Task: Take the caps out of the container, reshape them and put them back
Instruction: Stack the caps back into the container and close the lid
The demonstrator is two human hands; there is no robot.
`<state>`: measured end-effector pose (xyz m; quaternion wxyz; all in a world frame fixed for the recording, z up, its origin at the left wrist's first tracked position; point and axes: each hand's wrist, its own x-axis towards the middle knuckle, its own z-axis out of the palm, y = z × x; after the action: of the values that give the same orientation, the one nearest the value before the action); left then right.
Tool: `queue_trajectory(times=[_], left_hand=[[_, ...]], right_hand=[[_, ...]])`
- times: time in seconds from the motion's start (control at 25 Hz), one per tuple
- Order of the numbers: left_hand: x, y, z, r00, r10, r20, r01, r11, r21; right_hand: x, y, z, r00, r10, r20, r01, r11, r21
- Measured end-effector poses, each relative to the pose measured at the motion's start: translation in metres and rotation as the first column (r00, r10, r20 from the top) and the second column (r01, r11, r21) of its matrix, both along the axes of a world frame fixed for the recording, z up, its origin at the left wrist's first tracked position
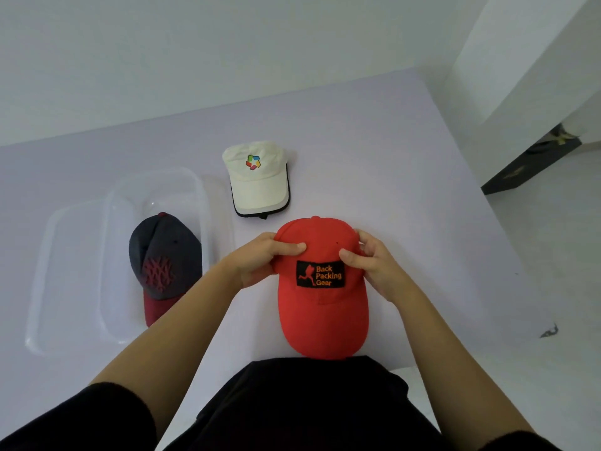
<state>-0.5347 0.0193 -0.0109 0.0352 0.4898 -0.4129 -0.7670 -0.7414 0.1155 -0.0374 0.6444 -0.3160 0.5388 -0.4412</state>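
Your left hand (260, 260) and right hand (374, 265) grip opposite sides of the red cap (322, 288) on the table (406, 190), thumbs on its crown; the clear container (113, 255) sits left

Red cap (322, 307): solid red crown and brim; black rectangular patch on the front with orange lettering and a red running figure. White cap (257, 180), beyond the red cap: off-white fabric, black edging along the brim, multicoloured emblem in red, green, blue and yellow. Dark cap (164, 258), left of the red cap: navy-grey crown, maroon brim, maroon criss-cross motif on the front. Container (113, 229) around the dark cap: clear, colourless plastic. Counter (390, 157): pale lavender. Sleeves: black.
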Motion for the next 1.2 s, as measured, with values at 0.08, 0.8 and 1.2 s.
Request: queue_trajectory(times=[0.08, 0.8, 1.2], left_hand=[[0.028, 0.001, 0.017, 0.993, -0.102, 0.063, 0.106, 0.992, -0.069], [0.267, -0.052, 0.151, 0.988, 0.151, 0.021, -0.097, 0.729, -0.678], [0.287, -0.1, 0.145, 0.952, 0.298, -0.066, -0.236, 0.58, -0.78]], right_hand=[[0.026, 0.001, 0.014, 0.999, 0.02, -0.036, -0.021, 1.0, -0.018], [0.221, -0.079, 0.077, 0.883, -0.029, -0.469, -0.032, 0.992, -0.12], [0.308, -0.115, -0.004, 0.642, 0.467, -0.609, -0.384, 0.882, 0.271]])
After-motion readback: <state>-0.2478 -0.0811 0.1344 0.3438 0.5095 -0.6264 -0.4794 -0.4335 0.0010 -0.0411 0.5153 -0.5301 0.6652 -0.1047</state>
